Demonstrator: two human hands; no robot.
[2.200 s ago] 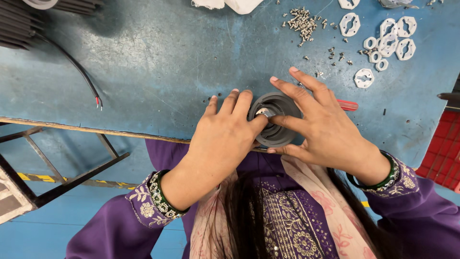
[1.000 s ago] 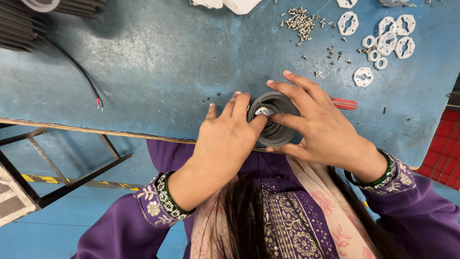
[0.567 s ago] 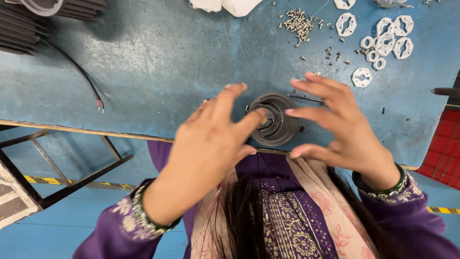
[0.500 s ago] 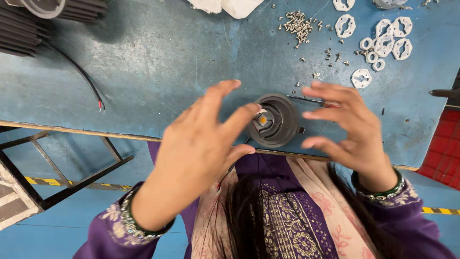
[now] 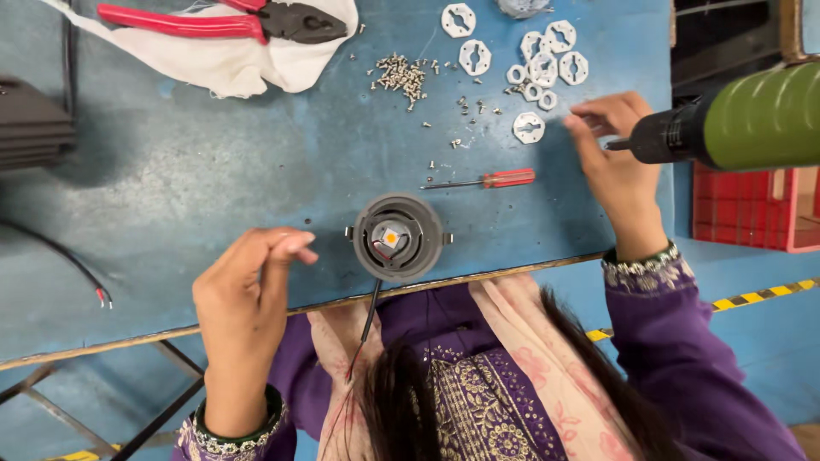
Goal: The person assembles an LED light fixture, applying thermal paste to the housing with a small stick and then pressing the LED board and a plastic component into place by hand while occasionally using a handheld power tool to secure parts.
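We see the round grey lamp housing [image 5: 398, 236] sitting lower centre of the frame on the blue bench [image 5: 213, 171], near its front edge, a small yellow chip showing in its middle. A dark wire [image 5: 369, 320] hangs from it over the edge. Neither hand touches it.

Left hand [image 5: 248, 294] is lower left, just beside the housing — fingers curled loosely with thumb and fingertips pinched together; we can't tell whether anything sits between them.

Right hand [image 5: 611, 149] is upper right, reaching to the bench's right edge, fingers bent by the nose of a green-bodied power driver [image 5: 726, 128]; whether that grip is closed on anything we cannot tell.

Between the hands: red-handled screwdriver [image 5: 487, 180] lying flat above the housing, white plastic rings [image 5: 538, 64] and loose screws [image 5: 400, 75] upper centre, red-handled pliers [image 5: 231, 21] on a white cloth [image 5: 256, 72] upper left.
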